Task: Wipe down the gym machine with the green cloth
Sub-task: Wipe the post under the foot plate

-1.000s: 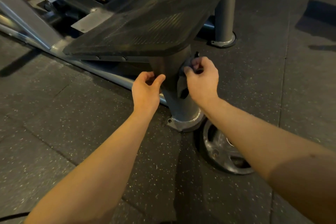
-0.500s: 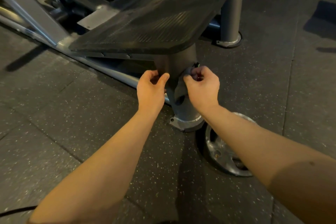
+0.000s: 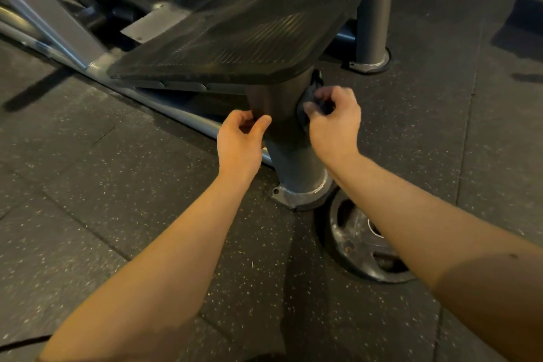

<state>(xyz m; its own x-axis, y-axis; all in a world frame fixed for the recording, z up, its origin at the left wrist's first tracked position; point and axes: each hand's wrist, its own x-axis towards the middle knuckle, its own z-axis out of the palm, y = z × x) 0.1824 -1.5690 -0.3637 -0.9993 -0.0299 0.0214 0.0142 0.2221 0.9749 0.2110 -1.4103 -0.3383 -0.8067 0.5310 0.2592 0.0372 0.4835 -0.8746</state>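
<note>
As the post (image 3: 293, 161) is wiped, the green cloth (image 3: 301, 120), pinched by the right hand (image 3: 335, 123), was raised slightly; left hand (image 3: 239, 141) curled, hold undetermined.

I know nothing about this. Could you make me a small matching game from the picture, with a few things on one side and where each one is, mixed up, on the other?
Things:
1 weight plate
2 right hand
3 ribbed platform
4 left hand

Places:
A tilted, on top of the near post
B fingers curled at the post's left side
C lying flat on the floor by the post's base
D gripping a dark cloth at the post's right side

Pairs: 1-C, 2-D, 3-A, 4-B
</note>
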